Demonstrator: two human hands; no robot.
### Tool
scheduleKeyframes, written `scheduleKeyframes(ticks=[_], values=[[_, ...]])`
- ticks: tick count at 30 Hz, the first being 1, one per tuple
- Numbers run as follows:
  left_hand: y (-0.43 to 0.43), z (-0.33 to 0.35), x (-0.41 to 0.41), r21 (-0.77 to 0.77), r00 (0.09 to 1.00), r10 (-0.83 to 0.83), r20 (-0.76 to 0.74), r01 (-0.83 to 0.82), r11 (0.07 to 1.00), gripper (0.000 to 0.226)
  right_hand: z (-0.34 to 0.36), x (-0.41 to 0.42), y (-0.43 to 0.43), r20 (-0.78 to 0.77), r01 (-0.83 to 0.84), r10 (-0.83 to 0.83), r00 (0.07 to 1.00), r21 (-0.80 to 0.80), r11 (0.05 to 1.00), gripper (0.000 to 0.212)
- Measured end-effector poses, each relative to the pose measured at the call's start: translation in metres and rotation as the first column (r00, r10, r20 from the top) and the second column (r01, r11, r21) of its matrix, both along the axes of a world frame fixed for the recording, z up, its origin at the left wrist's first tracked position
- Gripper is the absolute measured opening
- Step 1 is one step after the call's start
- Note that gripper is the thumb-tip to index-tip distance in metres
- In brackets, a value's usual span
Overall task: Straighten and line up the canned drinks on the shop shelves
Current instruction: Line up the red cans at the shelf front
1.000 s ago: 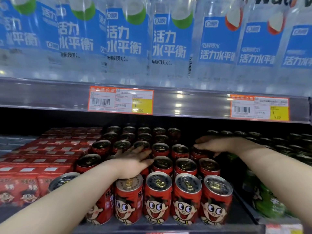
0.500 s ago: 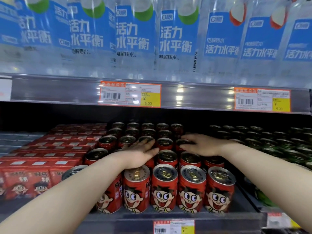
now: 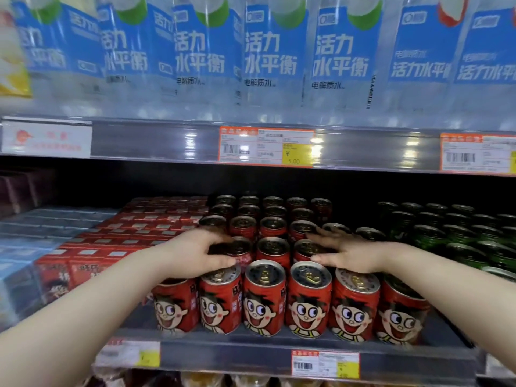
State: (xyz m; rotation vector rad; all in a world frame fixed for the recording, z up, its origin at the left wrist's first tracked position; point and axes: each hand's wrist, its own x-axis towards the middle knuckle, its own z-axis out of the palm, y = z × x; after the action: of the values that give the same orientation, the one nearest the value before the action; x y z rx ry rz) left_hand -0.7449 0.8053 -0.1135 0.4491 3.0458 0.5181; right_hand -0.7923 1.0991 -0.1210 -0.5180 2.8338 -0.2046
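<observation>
Red cartoon-faced cans (image 3: 264, 311); green cans (image 3: 435, 236)

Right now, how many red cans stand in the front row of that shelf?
6. Left to right: first can, second can, third can, fourth can, fifth can, sixth can; the end ones are partly covered.

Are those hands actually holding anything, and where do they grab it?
The left hand grips a second-row red can round its top, thumb in front, fingers behind. The right hand just rests flat on the neighbouring cans, holding nothing.
</observation>
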Motion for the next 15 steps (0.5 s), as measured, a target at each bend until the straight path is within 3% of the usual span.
scheduleKeyframes(ticks=[4,8,10,13,15], values=[[-0.019,-0.004,0.015,-0.053,1.0,-0.001,0.015,0.002,0.999,0.057,0.011,0.007,-0.013,-0.075,-0.047,0.048,0.996,0.016,0.999,0.058],[-0.033,0.0,0.025,-0.016,0.995,0.002,-0.099,-0.004,1.0,0.057,0.018,0.041,-0.056,-0.322,-0.214,0.161,0.933,-0.139,0.967,0.046],[-0.04,0.0,0.029,-0.002,0.996,0.018,-0.092,-0.018,1.0,0.062,0.014,0.06,-0.078,-0.371,-0.278,0.2,0.907,-0.168,0.946,0.038],[-0.045,-0.006,0.033,-0.034,0.999,-0.039,-0.017,0.039,0.999,0.088,0.0,0.076,-0.102,-0.354,-0.271,0.223,0.908,-0.09,0.958,0.06],[-0.044,-0.01,0.035,-0.091,0.998,-0.056,-0.027,0.054,0.994,0.082,-0.011,0.077,-0.11,-0.401,-0.232,0.207,0.892,-0.014,0.973,0.072]])
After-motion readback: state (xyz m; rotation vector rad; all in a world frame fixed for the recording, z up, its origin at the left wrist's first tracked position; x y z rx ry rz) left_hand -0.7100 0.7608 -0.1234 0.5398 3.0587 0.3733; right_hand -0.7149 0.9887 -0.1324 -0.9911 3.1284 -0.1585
